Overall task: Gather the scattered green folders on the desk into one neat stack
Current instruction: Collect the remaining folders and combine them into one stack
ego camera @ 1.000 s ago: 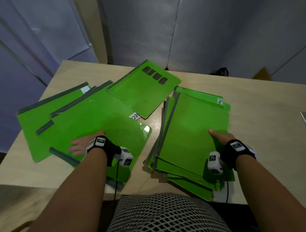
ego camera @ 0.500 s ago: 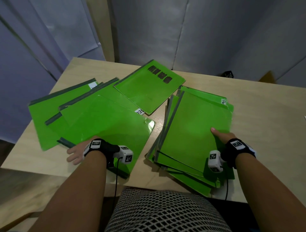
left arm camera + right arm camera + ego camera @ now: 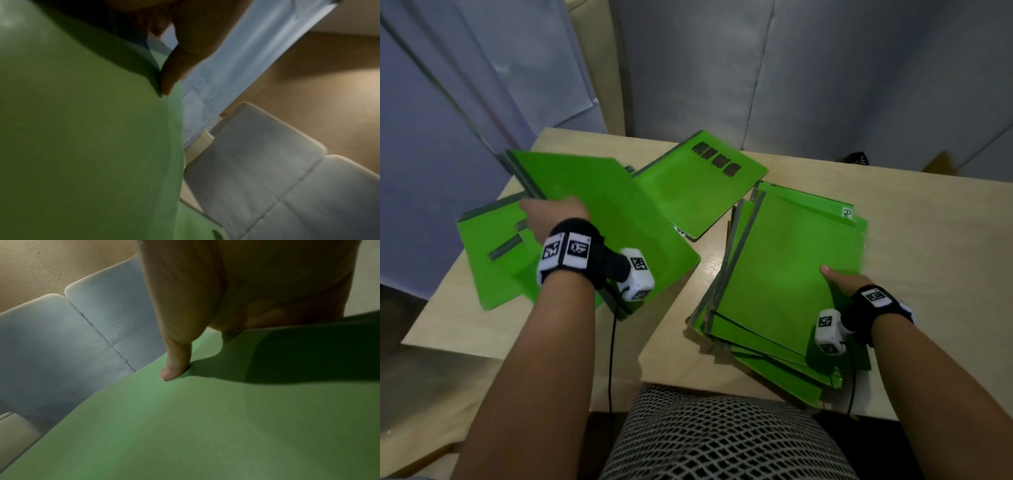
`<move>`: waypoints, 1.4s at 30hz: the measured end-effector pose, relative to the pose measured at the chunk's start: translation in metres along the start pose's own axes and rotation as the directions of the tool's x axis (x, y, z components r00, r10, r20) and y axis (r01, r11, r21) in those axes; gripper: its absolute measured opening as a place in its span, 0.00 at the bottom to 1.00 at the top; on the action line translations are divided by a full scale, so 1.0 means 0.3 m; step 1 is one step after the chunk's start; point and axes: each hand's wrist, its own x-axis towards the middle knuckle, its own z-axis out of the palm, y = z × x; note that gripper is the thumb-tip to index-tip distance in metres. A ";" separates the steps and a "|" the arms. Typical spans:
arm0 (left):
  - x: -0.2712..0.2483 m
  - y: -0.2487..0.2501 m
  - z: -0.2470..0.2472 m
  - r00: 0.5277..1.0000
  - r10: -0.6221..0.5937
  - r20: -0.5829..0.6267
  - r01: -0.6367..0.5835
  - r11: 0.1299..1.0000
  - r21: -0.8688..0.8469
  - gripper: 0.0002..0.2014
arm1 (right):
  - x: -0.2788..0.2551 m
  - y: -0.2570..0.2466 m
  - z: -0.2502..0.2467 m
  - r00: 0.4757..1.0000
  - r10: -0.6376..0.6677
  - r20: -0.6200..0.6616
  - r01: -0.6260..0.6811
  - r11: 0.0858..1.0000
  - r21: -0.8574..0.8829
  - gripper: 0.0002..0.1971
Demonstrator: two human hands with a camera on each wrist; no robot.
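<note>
Left hand is gripped on the edge of a green folder, lifted and tilted above the tabletop at centre left; the thumb is pinched against its edge. More green folders are spread flat under it at far left. One folder with dark marks is laid at upper centre. Right hand is placed on the rough folder stack at right, thumb pressed on the top cover; the other fingers are hidden, so grip cannot be told.
</note>
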 end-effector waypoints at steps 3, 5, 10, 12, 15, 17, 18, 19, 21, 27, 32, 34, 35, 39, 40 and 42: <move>-0.006 0.122 0.004 0.985 0.171 0.033 -0.173 0.983 0.053 0.20 | 0.006 0.003 0.002 1.000 0.007 -0.001 -0.007 0.999 0.035 0.40; 0.006 0.178 0.019 0.948 0.288 0.134 -0.296 0.954 0.047 0.17 | 0.003 0.000 0.002 1.000 0.026 0.000 -0.026 0.999 0.045 0.40; -0.018 0.345 0.095 0.727 0.403 0.556 -0.493 0.870 0.013 0.19 | 0.012 0.002 0.002 0.999 0.032 0.006 -0.033 0.997 0.071 0.41; -0.027 0.386 0.159 0.625 0.402 0.670 -0.618 0.778 0.110 0.17 | 0.036 0.015 0.005 0.999 0.035 -0.005 -0.034 0.995 0.097 0.44; 0.013 0.326 0.290 0.549 0.345 0.762 -0.767 0.571 0.294 0.19 | 0.039 0.017 0.004 0.999 0.036 -0.011 -0.035 0.994 0.101 0.44; 0.060 0.247 0.378 0.544 0.310 0.779 -0.812 0.428 0.397 0.23 | 0.060 0.018 0.001 0.999 0.031 -0.029 -0.028 0.994 0.107 0.44; 0.087 0.207 0.422 0.545 0.300 0.783 -0.817 0.398 0.417 0.24 | 0.079 0.024 0.000 0.999 0.029 -0.032 -0.025 0.994 0.103 0.44; 0.111 0.172 0.463 0.531 0.303 0.791 -0.829 0.378 0.412 0.26 | 0.102 0.027 -0.001 0.999 0.030 -0.033 -0.027 0.995 0.095 0.44; 0.139 0.116 0.529 0.516 0.268 0.813 -0.829 0.396 0.396 0.28 | 0.137 0.036 -0.001 0.999 0.028 -0.044 -0.024 0.997 0.078 0.42; 0.120 0.037 0.609 0.441 0.219 0.870 -0.858 0.388 0.337 0.31 | 0.171 0.051 0.005 0.996 0.073 -0.058 -0.067 0.992 0.104 0.45; 0.056 0.023 0.547 0.415 0.198 0.888 -0.898 0.246 0.365 0.30 | 0.150 0.036 -0.006 0.997 0.072 -0.034 -0.067 0.990 0.126 0.47; 0.030 0.002 0.527 0.403 0.152 0.903 -0.902 0.231 0.364 0.30 | 0.138 0.034 -0.004 0.996 0.074 -0.038 -0.069 0.989 0.128 0.49; 0.021 -0.007 0.520 0.401 0.124 0.908 -0.897 0.254 0.361 0.29 | 0.138 0.037 -0.003 0.996 0.079 -0.038 -0.074 0.990 0.120 0.51; 0.058 0.001 0.515 0.471 0.047 0.881 -0.796 0.452 0.402 0.30 | 0.139 0.040 0.004 0.995 0.093 -0.038 -0.087 0.988 0.130 0.55; 0.091 0.010 0.521 0.515 0.060 0.855 -0.758 0.497 0.422 0.32 | 0.144 0.041 0.004 0.995 0.090 -0.048 -0.083 0.988 0.131 0.54; 0.150 0.028 0.527 0.639 0.098 0.763 -0.695 0.500 0.518 0.36 | 0.153 0.043 0.006 0.993 0.087 -0.076 -0.078 0.990 0.115 0.55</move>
